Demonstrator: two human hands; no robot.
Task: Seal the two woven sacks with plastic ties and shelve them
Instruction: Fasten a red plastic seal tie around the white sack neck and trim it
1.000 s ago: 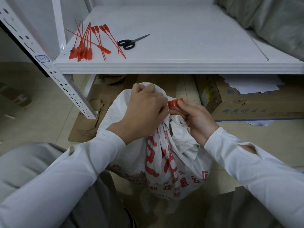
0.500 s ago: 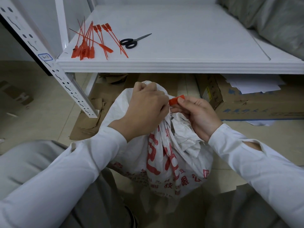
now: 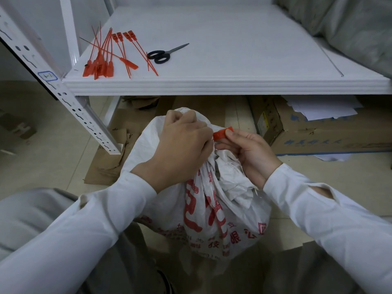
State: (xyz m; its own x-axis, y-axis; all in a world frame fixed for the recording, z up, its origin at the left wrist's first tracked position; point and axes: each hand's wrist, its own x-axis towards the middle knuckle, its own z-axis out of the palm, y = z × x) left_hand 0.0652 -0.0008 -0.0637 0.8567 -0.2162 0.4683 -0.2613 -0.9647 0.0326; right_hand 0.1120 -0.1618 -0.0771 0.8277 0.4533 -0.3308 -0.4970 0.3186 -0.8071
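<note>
One white, red-printed sack (image 3: 212, 219): left hand (image 3: 182, 145) grips its bunched neck, right hand (image 3: 248, 151) pinches the red tie (image 3: 221, 133) just beside.

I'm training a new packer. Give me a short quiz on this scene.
1. True or false: the black-handled steel scissors lie on the white metal shelf.
2. The right hand pinches: A the scissors; B a red plastic tie tag at the white woven sack's neck; C the brown cardboard box.
3. Fill in: the loose red plastic ties lie to the ___ of the scissors.
Key: 1 true; 2 B; 3 left.
</note>
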